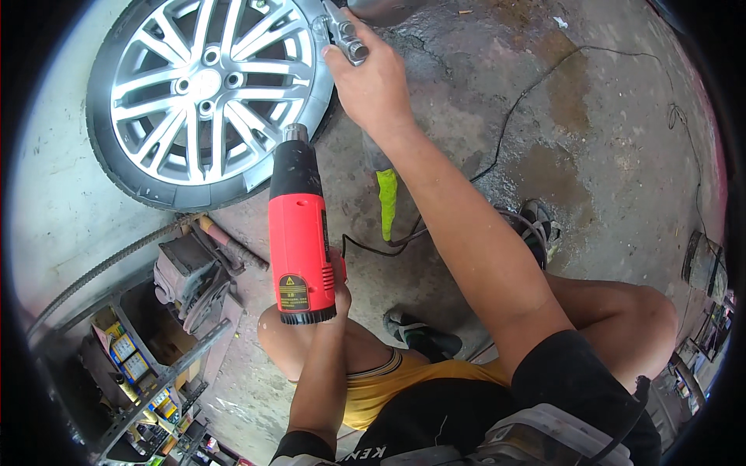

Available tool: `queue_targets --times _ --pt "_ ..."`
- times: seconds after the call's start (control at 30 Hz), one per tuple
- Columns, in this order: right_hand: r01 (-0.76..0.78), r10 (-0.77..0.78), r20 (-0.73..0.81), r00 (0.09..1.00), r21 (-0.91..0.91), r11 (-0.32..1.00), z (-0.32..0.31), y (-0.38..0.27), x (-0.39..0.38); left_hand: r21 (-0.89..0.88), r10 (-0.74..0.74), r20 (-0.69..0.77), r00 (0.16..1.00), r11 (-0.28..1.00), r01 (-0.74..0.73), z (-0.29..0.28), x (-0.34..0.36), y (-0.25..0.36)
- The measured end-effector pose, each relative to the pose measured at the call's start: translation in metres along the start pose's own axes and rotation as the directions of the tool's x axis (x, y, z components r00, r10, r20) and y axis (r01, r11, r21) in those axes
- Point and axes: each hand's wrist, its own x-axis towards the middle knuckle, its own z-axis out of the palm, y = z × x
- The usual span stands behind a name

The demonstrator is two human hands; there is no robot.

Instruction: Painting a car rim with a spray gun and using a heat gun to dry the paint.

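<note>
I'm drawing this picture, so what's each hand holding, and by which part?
Left hand: red-and-black plastic heat gun, by its handle. Right hand: silver metal tool; held part unclear.

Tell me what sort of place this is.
Probably a vehicle repair workshop: a tyred wheel with silver spokes is in front of the person, the left hand holds a red heat gun, and the concrete floor has dark patches.

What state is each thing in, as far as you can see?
Wheel: tyre fitted.
Heat gun: held in the left hand; on or off, can't tell.
Silver tool: gripped in the right hand.
Cord: strewn loosely over the floor.
Floor: stained in patches.
</note>
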Motion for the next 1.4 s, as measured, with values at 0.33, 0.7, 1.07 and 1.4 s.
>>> queue_targets --times 0.33,0.7,1.07,1.4 --pt "-0.097 0.144 0.331 0.933 -0.156 0.983 -0.01 -0.03 0.043 0.05 0.211 -0.027 0.977 0.977 -0.209 -0.007 0.018 0.018" --pt "0.15 0.082 0.402 0.912 -0.514 0.845 0.024 -0.061 0.063 0.038 0.381 -0.151 0.912 0.924 -0.379 0.002 0.051 0.029" --pt "0.077 0.084 0.28 0.956 -0.517 0.852 0.0 -0.079 0.052 -0.003 0.381 -0.122 0.916 0.923 -0.385 -0.01 0.063 0.022" --pt "-0.213 0.293 0.395 0.871 -0.235 0.948 -0.011 -0.085 0.035 -0.004 0.418 -0.163 0.894 0.905 -0.424 -0.007 0.059 0.023"
